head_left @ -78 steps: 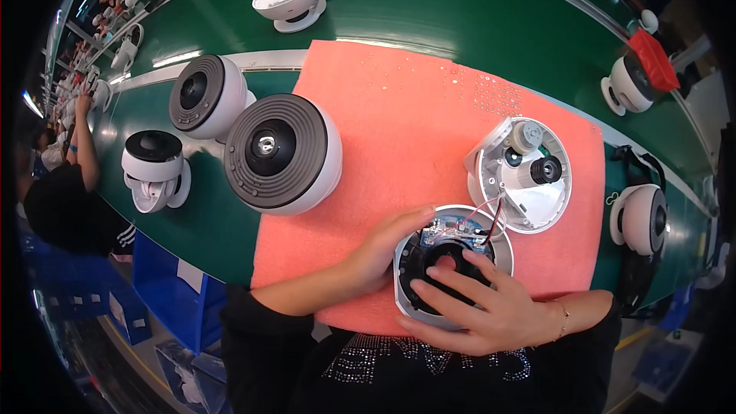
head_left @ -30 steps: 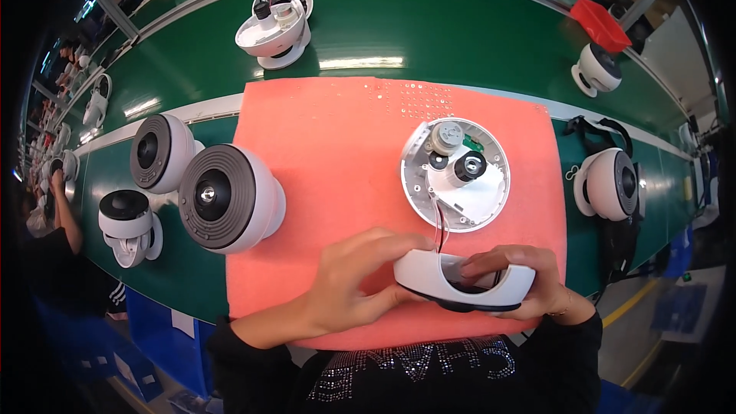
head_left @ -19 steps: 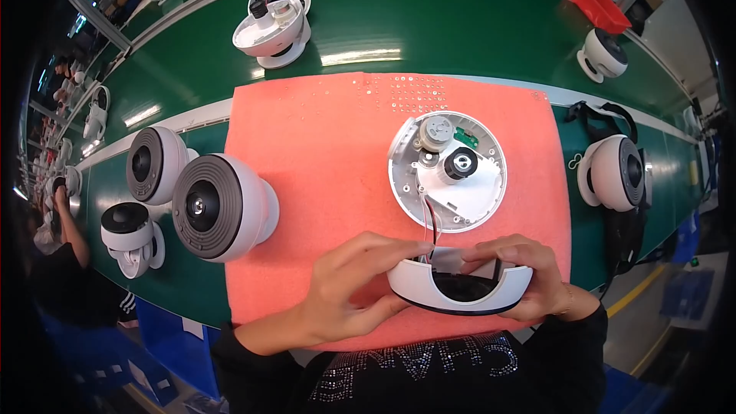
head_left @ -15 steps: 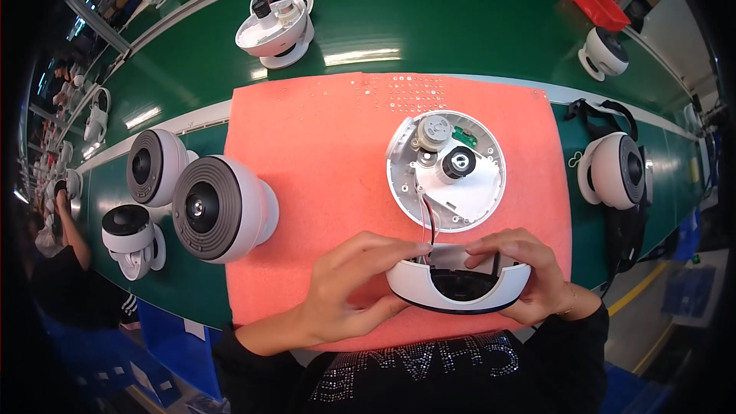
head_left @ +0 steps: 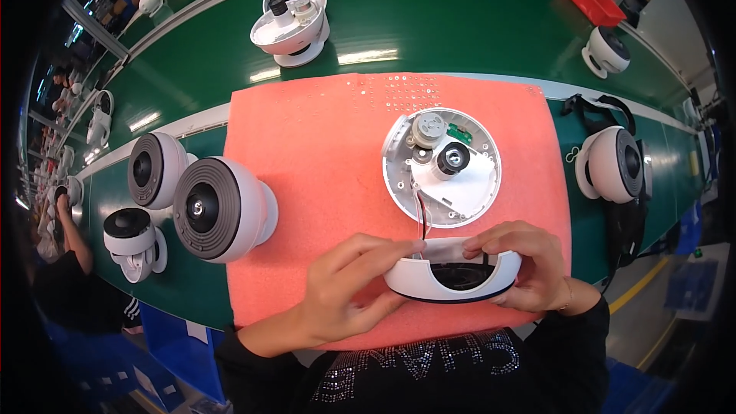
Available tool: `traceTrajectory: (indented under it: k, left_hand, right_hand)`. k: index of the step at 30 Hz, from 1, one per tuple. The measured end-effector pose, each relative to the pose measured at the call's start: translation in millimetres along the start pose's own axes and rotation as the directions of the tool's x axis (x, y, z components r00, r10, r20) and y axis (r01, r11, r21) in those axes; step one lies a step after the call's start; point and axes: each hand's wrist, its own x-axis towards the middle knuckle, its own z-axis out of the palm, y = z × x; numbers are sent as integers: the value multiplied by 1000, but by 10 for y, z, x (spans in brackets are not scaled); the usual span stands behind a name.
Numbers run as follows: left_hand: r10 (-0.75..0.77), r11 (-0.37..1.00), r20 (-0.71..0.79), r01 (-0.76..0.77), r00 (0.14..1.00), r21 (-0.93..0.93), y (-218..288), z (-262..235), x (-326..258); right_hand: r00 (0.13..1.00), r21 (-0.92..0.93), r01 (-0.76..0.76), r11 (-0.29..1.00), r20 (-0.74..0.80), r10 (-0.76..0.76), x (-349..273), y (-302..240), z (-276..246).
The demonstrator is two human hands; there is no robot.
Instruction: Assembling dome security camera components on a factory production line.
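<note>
White dome shell (head_left: 452, 276) (wired to the round base (head_left: 443, 169)) gripped by both hands' fingers (head_left: 383, 245).

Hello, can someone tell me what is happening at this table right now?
A person holds a white dome-shaped housing on edge with both hands, left hand and right hand, over a pink foam mat. Thin wires run from it to a round open base lying flat on the mat. Other white camera units stand on the green belt.

both hands, left hand (head_left: 345, 291) and right hand (head_left: 529, 264), grip a white dome housing (head_left: 452, 280) over the pink foam mat (head_left: 322, 146), wires (head_left: 420, 215) running to the round base plate (head_left: 443, 167).
</note>
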Motion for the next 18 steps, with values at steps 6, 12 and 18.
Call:
traceTrajectory:
  k: [6, 12, 18]
  left_hand:
    - [50, 996, -16, -49, 999, 79, 3, 5, 3]
    - [-29, 992, 26, 26, 999, 120, 118, 53, -11]
    - [-56, 998, 0, 56, 998, 38, 18, 37, -70]
  right_hand:
    - [999, -32, 44, 999, -30, -45, -9, 44, 31]
    - [985, -73, -119, 990, -138, 108, -62, 79, -27]
    - [995, 28, -87, 996, 59, 85, 45, 112, -99]
